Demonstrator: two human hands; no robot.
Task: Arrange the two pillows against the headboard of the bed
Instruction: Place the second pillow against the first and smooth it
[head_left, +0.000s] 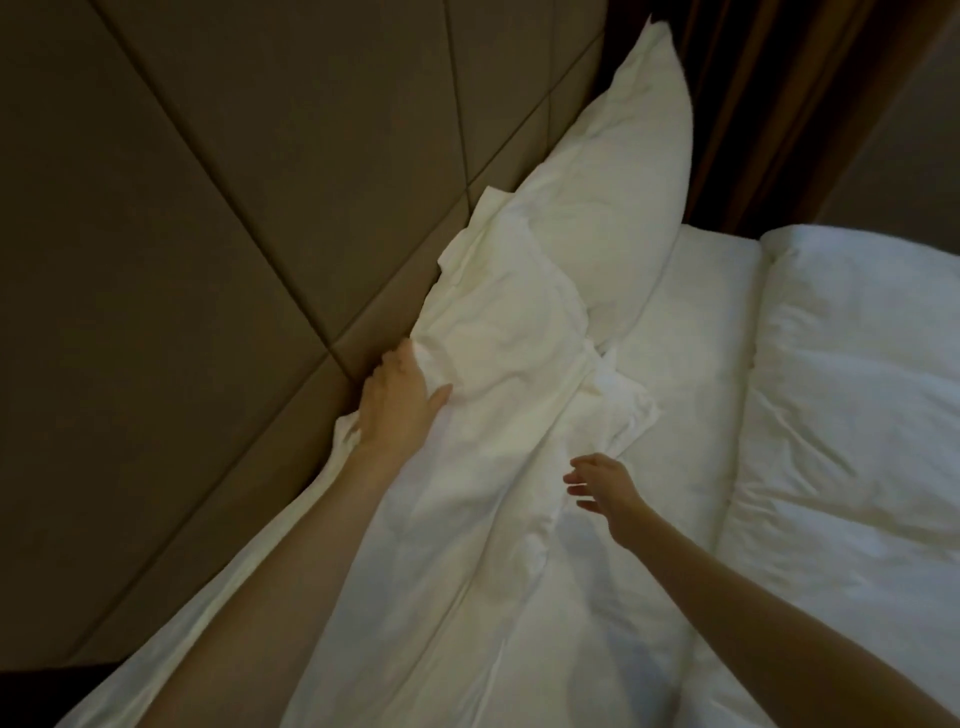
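Note:
Two white pillows lean on the brown padded headboard. The far pillow stands upright at the bed's far end. The near pillow is long and rumpled and lies along the headboard toward me. My left hand lies on the near pillow's upper edge, between the pillow and the headboard, with its fingers partly hidden in the fabric. My right hand hovers just above the near pillow's lower side, fingers spread and holding nothing.
A white sheet covers the mattress beside the pillows. A folded white duvet lies to the right. A dark brown curtain hangs behind the far pillow.

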